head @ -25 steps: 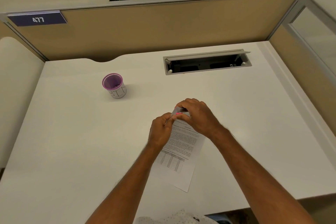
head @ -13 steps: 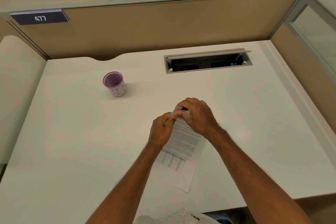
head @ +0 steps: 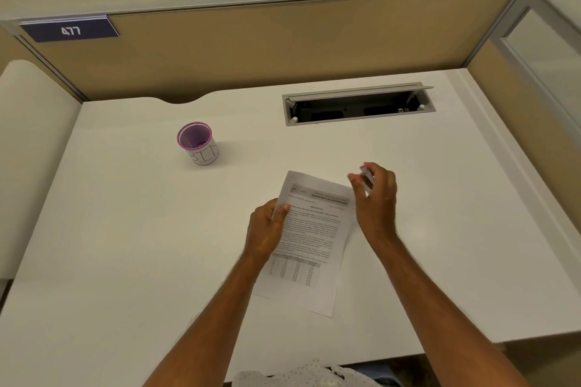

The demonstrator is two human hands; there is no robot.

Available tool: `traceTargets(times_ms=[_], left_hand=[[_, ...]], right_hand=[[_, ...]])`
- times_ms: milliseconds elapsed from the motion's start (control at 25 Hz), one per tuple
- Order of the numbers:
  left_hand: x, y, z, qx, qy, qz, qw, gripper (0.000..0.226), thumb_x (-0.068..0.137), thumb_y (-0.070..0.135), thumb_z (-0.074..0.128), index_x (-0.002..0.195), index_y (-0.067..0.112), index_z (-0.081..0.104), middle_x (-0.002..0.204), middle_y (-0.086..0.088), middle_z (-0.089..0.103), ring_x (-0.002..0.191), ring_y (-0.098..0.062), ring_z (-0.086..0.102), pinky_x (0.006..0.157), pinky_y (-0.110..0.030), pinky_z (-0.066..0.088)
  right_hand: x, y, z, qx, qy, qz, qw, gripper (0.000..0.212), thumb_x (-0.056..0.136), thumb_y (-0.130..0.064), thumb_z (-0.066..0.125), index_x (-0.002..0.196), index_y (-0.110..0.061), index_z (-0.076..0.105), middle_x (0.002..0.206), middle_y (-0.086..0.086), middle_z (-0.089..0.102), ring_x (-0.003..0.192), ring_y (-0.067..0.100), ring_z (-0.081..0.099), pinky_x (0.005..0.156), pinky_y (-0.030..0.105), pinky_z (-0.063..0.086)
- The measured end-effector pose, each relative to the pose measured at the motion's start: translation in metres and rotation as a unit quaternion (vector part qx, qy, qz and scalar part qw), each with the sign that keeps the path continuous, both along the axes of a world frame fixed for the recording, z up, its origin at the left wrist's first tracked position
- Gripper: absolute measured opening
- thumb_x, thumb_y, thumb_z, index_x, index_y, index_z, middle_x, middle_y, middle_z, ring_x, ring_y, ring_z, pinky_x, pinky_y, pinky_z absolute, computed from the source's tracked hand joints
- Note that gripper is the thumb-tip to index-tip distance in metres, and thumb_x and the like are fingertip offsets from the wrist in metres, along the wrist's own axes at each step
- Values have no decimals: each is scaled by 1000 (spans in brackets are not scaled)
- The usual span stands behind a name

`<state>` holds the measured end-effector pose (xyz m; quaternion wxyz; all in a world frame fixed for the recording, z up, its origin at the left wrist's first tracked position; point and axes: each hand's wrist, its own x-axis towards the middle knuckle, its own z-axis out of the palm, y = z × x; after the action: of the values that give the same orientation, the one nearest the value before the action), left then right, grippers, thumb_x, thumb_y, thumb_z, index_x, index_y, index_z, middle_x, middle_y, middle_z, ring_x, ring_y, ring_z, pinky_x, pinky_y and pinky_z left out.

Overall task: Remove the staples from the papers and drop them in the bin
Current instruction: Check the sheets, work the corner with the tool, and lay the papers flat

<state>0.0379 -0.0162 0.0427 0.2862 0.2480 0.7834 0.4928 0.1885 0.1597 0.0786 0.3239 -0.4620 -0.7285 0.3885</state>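
Papers (head: 309, 229) lay flat on the white tabletop (head: 125, 245), angled, top corner toward the far edge, with dense print and a table near the bottom. Half a second before, both hands had been bunched together over that top corner; now the right hand (head: 375, 195) had pulled away to the right — its grip clenched on a small pink-and-grey staple remover (head: 366, 177) — and the whole upper edge showed bare. That suggests the staple had come free, though no staple could be made out in the tool or on the sheets. The left hand (head: 267, 229) pinched the papers' left edge, thumb on top, holding them down. The bin (head: 198, 143), a small purple-rimmed cup marked BIN, stood well apart to the far left — likely the next stop.
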Motion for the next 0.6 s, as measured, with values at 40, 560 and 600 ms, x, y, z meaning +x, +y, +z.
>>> traceTargets(times_ms=[40,560,600], left_hand=[[-1,-1,-1,1,-3,13,1000,28,105,37,53,107,17,73,99,2,79,84,-16,77,76,-39,67],[1,-6,2,18,-35,67,997,35,98,45,52,111,21,73,101,1,79,86,-22,78,80,-51,66],[1,-6,3,18,-37,67,997,36,98,46,51,111,20,73,102,0,79,86,-22,78,80,-51,66]], right_hand=[[8,0,-12,-8,-26,-26,999,37,99,-31,65,132,-17,57,131,6,52,121,24,57,100,42,54],[56,-19,-84,-7,-257,-25,966,39,98,-29,67,132,-10,63,122,19,61,113,42,55,95,51,47],[57,-19,-85,-10,-254,-18,967,40,98,-29,67,132,-10,63,122,19,60,114,42,55,95,50,46]])
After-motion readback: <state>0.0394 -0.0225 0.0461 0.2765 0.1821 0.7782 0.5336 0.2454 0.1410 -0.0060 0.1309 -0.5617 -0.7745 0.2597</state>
